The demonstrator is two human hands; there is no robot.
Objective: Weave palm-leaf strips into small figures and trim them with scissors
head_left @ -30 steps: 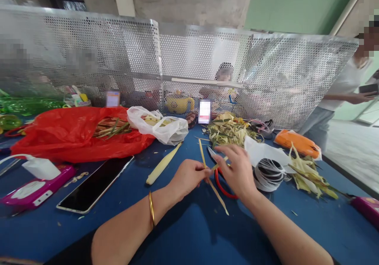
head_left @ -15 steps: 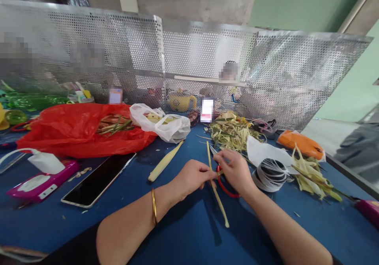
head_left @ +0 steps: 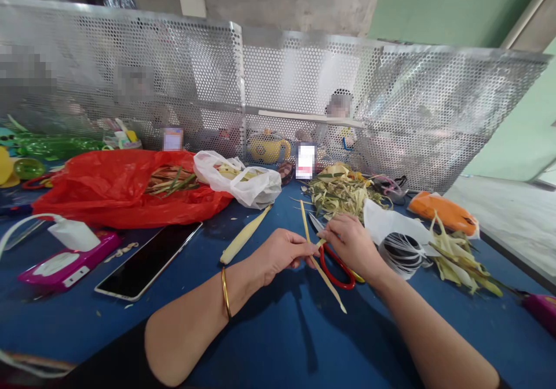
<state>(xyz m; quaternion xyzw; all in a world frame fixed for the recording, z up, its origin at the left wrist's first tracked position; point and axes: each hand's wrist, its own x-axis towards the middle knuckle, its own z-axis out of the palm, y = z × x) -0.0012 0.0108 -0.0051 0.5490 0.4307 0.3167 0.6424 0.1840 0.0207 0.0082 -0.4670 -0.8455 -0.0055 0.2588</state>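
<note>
My left hand (head_left: 284, 254) pinches a long, thin, pale plant strip (head_left: 329, 283), perhaps corn husk, between thumb and fingers. The strip slants, its upper end pointing away and its lower end hanging toward the right. Close beside it, my right hand (head_left: 353, 239) is closed on a narrow piece of the same pale material, which meets the strip at my left fingertips. Whether the two pieces are joined, I cannot tell. Red-handled scissors (head_left: 315, 222) lie beneath my right hand, partly hidden by it. Left of my hands rests a pale, tapered husk bundle (head_left: 247, 235).
A phone (head_left: 150, 261), a purple power strip (head_left: 72, 261) and a red bag (head_left: 108, 189) are on the left. Husk scraps (head_left: 343, 189), a roll of white banding (head_left: 402, 256) and an orange packet (head_left: 443, 212) lie right. A perforated metal screen (head_left: 299, 82) stands behind.
The strip's lower end has swung up and to the right. My right hand has lifted slightly away, showing more of the scissors and the narrow piece. The view has shifted a little.
</note>
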